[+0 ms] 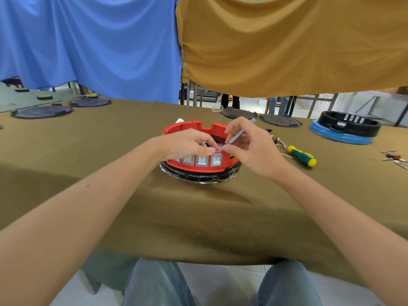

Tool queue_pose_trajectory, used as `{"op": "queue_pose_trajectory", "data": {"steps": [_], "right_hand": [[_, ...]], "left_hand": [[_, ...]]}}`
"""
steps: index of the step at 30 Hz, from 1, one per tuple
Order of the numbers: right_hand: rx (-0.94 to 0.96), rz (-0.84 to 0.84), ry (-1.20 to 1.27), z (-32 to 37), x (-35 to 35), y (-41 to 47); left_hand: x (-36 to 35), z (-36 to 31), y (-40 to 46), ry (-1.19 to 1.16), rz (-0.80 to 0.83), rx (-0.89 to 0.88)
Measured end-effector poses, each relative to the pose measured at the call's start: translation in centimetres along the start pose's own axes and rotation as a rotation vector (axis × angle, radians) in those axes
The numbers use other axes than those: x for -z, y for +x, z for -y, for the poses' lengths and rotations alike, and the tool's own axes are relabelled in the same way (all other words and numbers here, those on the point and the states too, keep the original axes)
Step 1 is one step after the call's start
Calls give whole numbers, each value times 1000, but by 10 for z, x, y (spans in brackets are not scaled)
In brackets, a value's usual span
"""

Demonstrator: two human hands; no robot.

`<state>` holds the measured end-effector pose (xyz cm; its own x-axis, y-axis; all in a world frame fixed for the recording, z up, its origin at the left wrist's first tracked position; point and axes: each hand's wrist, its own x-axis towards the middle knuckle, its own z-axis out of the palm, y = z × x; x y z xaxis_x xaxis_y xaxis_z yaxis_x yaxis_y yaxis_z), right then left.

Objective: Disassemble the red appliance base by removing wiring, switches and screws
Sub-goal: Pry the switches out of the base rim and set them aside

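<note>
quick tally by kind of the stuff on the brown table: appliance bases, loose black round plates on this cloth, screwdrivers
appliance bases: 2, the red base under the hands and the black and blue base at far right
loose black round plates: 2, one behind the red base, one right of it
screwdrivers: 1, green and yellow screwdriver
total: 5

Bright even daylight; soft shadows under forearms; strong wide-angle bending at edges; slight blur.
</note>
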<state>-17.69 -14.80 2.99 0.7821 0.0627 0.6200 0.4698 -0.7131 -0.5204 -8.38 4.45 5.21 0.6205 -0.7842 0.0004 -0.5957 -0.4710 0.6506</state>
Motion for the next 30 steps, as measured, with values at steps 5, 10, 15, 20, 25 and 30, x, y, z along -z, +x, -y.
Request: {"op": "queue_pose_trajectory", "data": {"steps": [5, 10, 15, 20, 25, 30], "right_hand": [[-1, 139, -95, 6, 6, 9], [-12, 252, -181, 13, 5, 20], [-103, 331, -147, 15, 11, 36], [-185, 424, -77, 15, 17, 47], [-122, 288, -154, 13, 7, 26], [-122, 145, -120, 9, -2, 15]], "left_hand": [[-1, 1, 1, 11, -4, -12], [-1, 0, 2, 38, -4, -17], [0, -1, 2, 33, 5, -6], [0, -2, 1, 24, 11, 6], [-1, -2, 0, 30, 4, -8], [-2, -2, 0, 22, -6, -18]]}}
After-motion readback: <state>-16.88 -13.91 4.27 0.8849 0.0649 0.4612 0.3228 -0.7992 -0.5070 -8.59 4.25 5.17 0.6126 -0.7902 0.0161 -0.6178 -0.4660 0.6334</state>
